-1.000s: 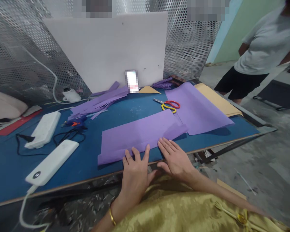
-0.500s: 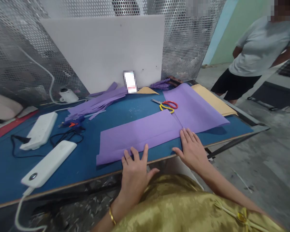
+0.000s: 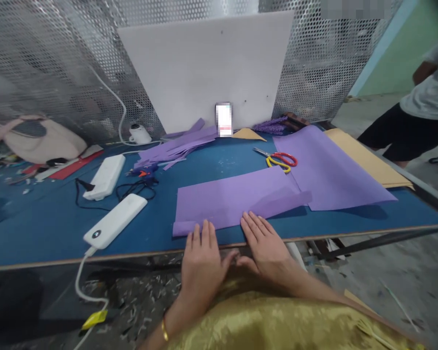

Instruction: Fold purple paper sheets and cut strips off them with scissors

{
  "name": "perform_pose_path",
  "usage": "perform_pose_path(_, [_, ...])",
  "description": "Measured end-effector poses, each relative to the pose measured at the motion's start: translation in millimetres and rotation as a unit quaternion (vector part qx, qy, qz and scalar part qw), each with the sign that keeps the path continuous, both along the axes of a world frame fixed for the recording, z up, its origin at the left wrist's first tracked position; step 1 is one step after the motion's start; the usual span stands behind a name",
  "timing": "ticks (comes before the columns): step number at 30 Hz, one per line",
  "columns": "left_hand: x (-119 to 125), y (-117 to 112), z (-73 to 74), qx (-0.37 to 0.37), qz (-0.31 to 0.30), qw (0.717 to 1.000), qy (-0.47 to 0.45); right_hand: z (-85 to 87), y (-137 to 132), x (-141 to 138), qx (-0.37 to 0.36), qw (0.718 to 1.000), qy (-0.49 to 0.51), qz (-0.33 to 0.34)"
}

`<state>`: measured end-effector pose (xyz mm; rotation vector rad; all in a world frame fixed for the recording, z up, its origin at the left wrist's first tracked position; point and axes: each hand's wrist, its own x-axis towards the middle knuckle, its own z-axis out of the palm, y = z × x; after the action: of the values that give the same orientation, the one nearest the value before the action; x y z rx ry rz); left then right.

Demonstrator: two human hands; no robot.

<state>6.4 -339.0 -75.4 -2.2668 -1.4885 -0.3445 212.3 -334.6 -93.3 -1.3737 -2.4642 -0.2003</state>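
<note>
A long sheet of purple paper (image 3: 219, 197) lies near the front edge of the blue table, with a narrow fold turned up along its near side. On that fold, toward its left part, rest the fingertips of my left hand (image 3: 203, 257), stretched out flat. My right hand (image 3: 266, 245) presses the same fold closer to the middle, fingers extended and side by side. The fold's right end lifts a little off the sheet. Behind the sheet lie scissors (image 3: 280, 161) with one red and one yellow handle. A larger purple sheet (image 3: 336, 170) spreads to the right.
Cut purple strips (image 3: 178, 145), a glue gun (image 3: 145, 170) and two white power blocks, one a power strip (image 3: 107, 176), the other a power bank (image 3: 115, 221), occupy the left. A phone (image 3: 224, 119) leans on a white board (image 3: 211, 68). Tan sheets (image 3: 368, 160) lie right. A person (image 3: 419, 112) stands beyond.
My right hand has slid left along the fold, toward my left hand, and the fold's right end has risen. My left hand stays on the fold. The view has turned left.
</note>
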Motion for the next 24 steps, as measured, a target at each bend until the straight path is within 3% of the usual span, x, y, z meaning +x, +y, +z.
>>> perform_pose_path(4, [-48, -11, 2.1, 0.021, 0.057, 0.998, -0.031, 2.3, -1, 1, 0.014, 1.0, -0.002, 0.008])
perform_pose_path(7, [-62, -18, 8.9, 0.019, 0.088, 0.995, -0.05, 1.5, -2, -1, 0.011, 1.0, 0.002, 0.0])
perform_pose_path(9, [-53, -19, 13.3, 0.026, 0.102, 0.992, -0.068, -0.1, -1, -2, 0.005, 1.0, 0.003, -0.005])
perform_pose_path(11, [-34, -14, 15.1, 0.033, 0.077, 0.993, -0.081, -1.0, 0, -3, -0.001, 1.0, 0.003, -0.004])
perform_pose_path(15, [8, 7, 8.4, -0.016, -0.112, 0.992, -0.046, 1.9, 2, -2, 0.0, 1.0, 0.012, 0.006])
perform_pose_path(17, [19, 17, 3.1, -0.046, -0.172, 0.984, -0.027, 4.3, 2, 2, -0.001, 1.0, 0.025, 0.015])
perform_pose_path(20, [25, 23, -1.9, -0.051, -0.175, 0.983, -0.015, 5.1, 3, 14, -0.009, 0.999, 0.044, 0.004])
perform_pose_path(24, [27, 18, -1.9, -0.043, -0.139, 0.989, -0.011, -0.7, 6, 56, 0.012, 0.996, 0.031, -0.083])
